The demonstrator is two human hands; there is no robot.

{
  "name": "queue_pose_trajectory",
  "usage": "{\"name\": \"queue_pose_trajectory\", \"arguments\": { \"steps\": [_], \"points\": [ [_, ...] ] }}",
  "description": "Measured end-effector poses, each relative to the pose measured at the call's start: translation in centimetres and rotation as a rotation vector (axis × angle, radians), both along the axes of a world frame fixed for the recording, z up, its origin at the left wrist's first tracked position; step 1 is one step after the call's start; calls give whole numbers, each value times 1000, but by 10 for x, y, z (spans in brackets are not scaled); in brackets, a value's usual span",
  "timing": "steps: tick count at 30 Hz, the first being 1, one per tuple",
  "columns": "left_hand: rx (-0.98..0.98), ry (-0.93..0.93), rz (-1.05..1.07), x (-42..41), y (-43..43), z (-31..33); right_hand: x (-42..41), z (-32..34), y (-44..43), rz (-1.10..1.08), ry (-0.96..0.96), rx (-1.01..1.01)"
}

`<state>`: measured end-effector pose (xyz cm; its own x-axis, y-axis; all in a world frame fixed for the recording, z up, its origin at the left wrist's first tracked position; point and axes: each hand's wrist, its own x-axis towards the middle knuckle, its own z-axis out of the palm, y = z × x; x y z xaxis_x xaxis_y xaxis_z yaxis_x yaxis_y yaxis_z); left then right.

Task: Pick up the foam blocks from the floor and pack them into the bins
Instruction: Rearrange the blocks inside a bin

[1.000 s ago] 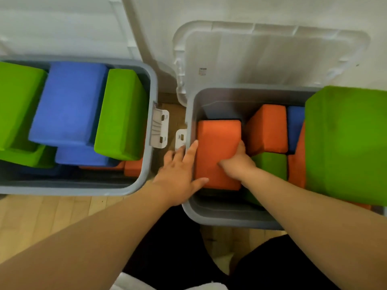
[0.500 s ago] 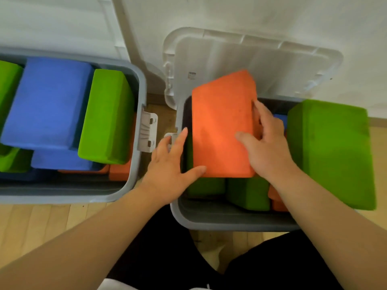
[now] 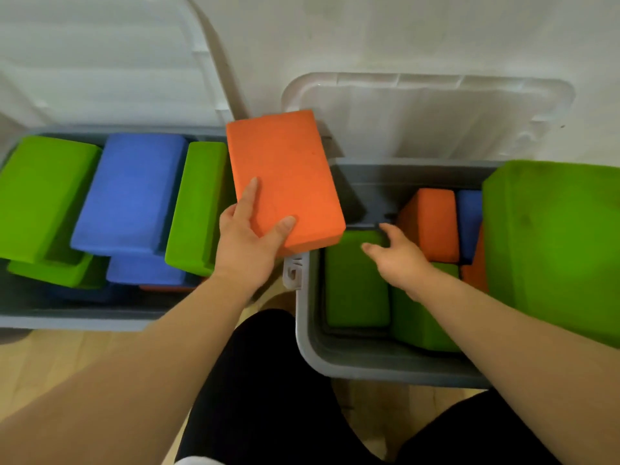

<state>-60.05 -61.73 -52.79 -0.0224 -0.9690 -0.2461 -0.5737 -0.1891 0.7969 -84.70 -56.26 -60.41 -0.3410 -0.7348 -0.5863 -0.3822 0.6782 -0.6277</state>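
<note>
My left hand grips the near end of an orange foam block, held in the air between the two grey bins. My right hand hovers with relaxed fingers over a green block lying in the right bin, holding nothing. That bin also holds another orange block, a blue block and a large green block sticking out at its right. The left bin holds green blocks, a blue block and more underneath.
A white bin lid leans against the white wall behind the right bin. A white latch hangs on the right bin's left edge. Wood floor shows in front of the bins. My dark-clothed legs are below.
The orange block came up out of the right bin and passed from my right hand to my left, moving left. My right hand let go and dropped toward the green block.
</note>
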Motion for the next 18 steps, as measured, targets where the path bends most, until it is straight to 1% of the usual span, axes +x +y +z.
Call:
{"name": "queue_pose_trajectory", "arguments": {
  "steps": [3, 5, 9, 14, 18],
  "points": [
    [14, 12, -5, 1, -3, -4, 3, -28, 2, 80, 39, 67],
    [28, 27, -5, 2, -3, -5, 4, -48, -4, 80, 45, 109],
    [48, 40, -16, 3, -5, -6, -2, -84, -29, -51, 43, 162],
    [69, 35, -19, 5, -9, -10, -3, -126, -42, -117, 31, 148],
    [95, 42, -35, 7, -9, -9, -5, -126, -42, -169, 74, 144]
  ]
}}
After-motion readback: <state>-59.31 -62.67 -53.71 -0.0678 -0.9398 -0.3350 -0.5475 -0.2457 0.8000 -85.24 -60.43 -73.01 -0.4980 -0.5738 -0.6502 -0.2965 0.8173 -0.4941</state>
